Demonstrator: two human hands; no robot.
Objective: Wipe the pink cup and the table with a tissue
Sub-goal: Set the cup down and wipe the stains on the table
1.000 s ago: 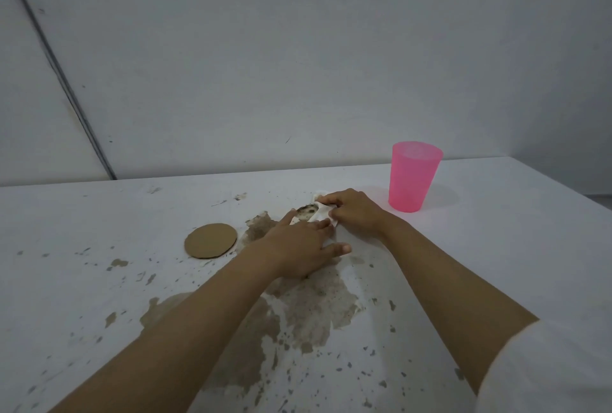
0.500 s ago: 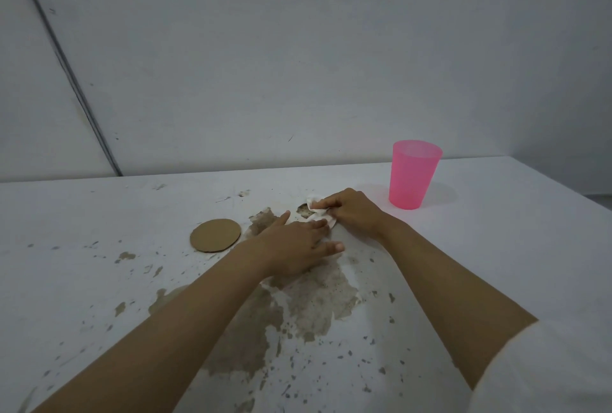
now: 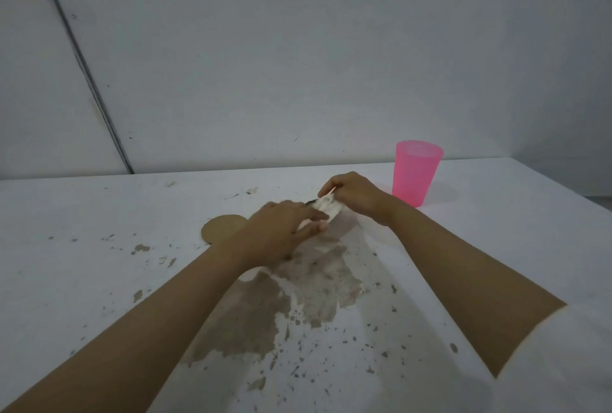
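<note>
We see the tissue, white and smudged dark in places, held between both hands just above the table, near its far middle. The right hand pinches the tissue's far end with curled fingers. The left hand takes the near end, its long fingers lying over the top and the thumb below; it is blurred, so we cannot make out the grip any more finely.

The pink cup stands upright on the table just beyond and to the right of the right hand, close to the wrist but apart from it. It is translucent plastic, and we cannot tell whether anything is in it.

A round brown cardboard disc lies flat to the left of the left hand, its right edge hidden behind that hand. Under and between our forearms a large brown patch spreads over the white tabletop, with smaller brown flecks scattered around it on both sides. A white sleeve covers the right upper arm at the lower right. Behind the table rises a plain grey-white wall, crossed on the left by a dark slanting strip.
</note>
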